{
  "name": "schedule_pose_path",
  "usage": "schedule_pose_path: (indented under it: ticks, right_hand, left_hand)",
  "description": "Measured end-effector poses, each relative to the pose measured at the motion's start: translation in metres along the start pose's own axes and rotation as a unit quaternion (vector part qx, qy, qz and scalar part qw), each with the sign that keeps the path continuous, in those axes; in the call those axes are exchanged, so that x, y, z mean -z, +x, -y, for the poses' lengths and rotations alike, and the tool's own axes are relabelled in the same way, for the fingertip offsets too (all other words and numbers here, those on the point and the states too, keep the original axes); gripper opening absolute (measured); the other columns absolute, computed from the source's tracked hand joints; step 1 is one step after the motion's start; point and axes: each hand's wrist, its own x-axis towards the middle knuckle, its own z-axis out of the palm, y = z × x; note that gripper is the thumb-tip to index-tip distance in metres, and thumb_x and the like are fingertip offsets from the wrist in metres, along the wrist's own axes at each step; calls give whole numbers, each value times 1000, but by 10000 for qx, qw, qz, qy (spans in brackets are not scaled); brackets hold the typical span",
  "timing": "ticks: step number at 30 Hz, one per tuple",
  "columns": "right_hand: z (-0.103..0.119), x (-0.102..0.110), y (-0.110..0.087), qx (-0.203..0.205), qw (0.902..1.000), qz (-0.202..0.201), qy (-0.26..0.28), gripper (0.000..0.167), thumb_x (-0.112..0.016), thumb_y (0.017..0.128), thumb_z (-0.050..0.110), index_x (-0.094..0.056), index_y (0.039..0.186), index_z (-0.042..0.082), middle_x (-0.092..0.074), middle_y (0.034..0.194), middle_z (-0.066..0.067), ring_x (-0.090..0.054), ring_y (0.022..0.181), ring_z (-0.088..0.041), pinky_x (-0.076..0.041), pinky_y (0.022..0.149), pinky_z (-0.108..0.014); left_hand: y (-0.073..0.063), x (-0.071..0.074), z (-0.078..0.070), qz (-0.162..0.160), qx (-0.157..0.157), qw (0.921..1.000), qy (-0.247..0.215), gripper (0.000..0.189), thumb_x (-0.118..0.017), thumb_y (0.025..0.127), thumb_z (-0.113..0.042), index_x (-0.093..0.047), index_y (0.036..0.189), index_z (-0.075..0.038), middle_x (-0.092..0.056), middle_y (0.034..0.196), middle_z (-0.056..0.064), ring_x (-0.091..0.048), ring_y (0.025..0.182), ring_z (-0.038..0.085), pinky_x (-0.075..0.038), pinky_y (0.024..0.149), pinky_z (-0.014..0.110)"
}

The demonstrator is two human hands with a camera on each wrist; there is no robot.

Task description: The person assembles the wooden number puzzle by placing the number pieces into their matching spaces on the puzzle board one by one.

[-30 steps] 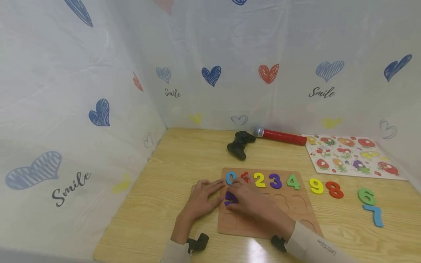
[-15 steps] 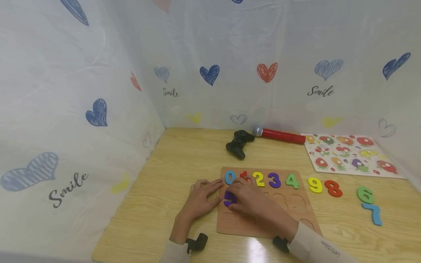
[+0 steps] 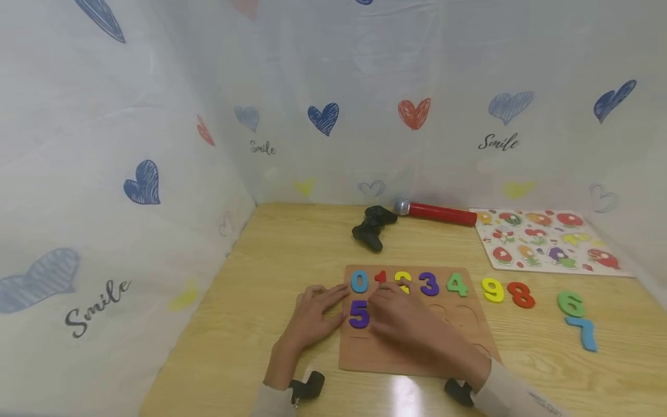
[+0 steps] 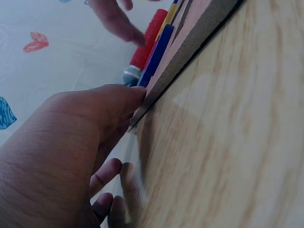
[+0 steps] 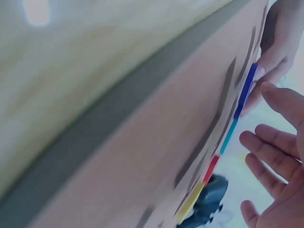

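A wooden number board (image 3: pixel 385 356) lies on the table with a purple 5 (image 3: pixel 359 314) in its second row, below the blue 0 (image 3: pixel 359 282). My left hand (image 3: pixel 314 315) rests at the board's left edge; its thumb touches that edge in the left wrist view, fingers extended. Just right of the 5, my right hand (image 3: pixel 401 315) hovers over the board with fingers spread and nothing between them, as the right wrist view shows. It partly covers the red 1 (image 3: pixel 381 277) and yellow 2 (image 3: pixel 403 279). A purple 3 (image 3: pixel 429 284) and green 4 (image 3: pixel 457 284) complete the top row.
Right of the board lie a yellow 9 (image 3: pixel 492 290), red 8 (image 3: pixel 520 295), green 6 (image 3: pixel 571 303) and blue 7 (image 3: pixel 582 332). Behind are a black game controller (image 3: pixel 373 227), a red microphone (image 3: pixel 438 213) and a fruit puzzle board (image 3: pixel 552 240). Printed curtains enclose the table.
The right hand has let go of the purple 5 and moved slightly right, so the whole number shows. The left hand stays at the board's edge. The head view has shifted a little.
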Motion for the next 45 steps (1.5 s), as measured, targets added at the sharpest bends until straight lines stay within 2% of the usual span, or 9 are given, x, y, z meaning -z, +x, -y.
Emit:
schedule_pose_path:
  ticks: [10, 19, 27, 35, 45]
  right_hand:
    - [-22, 14, -35, -101, 9998, -101, 130, 24, -68, 95, 29, -69, 118, 22, -64, 116, 10, -49, 121, -16, -26, 108, -51]
    - [-47, 26, -61, -183, 9991, -387, 9, 32, -74, 90, 25, -70, 120, 13, -68, 120, 3, -50, 126, -28, -25, 104, -60]
    - [-64, 33, -76, -280, 9982, -470, -256, 32, -76, 88, 26, -71, 117, 13, -68, 119, 2, -53, 121, -27, -26, 101, -60]
    - [-76, 42, -91, -288, 9956, -762, -461, 34, -79, 85, 24, -72, 116, 12, -69, 115, 2, -54, 118, -28, -28, 96, -60]
    - [-96, 49, -113, -770, 9930, -711, -542, 32, -81, 83, 23, -72, 113, 14, -69, 116, -1, -54, 119, -31, -25, 98, -66]
  left_hand:
    - [0, -1, 1, -76, -25, 10000, -59, 50, -63, 95, -45, -59, 142, -27, -50, 149, -13, -41, 125, 26, -30, 97, 54]
    - [-2, 0, -2, -45, 43, 9997, -230, 50, -63, 96, -45, -59, 142, -27, -49, 149, -14, -40, 126, 25, -27, 99, 56]
    - [-2, 0, -1, -38, -11, 9998, -176, 49, -64, 96, -44, -59, 142, -28, -49, 150, -12, -41, 125, 27, -28, 99, 55]
    - [-2, -3, 1, -67, -8, 9998, -164, 50, -63, 95, -46, -58, 142, -29, -48, 150, -14, -41, 125, 26, -27, 100, 57]
    - [-1, -3, -1, -123, -26, 9998, -135, 49, -66, 94, -42, -60, 141, -26, -50, 149, -11, -42, 125, 30, -27, 100, 59]
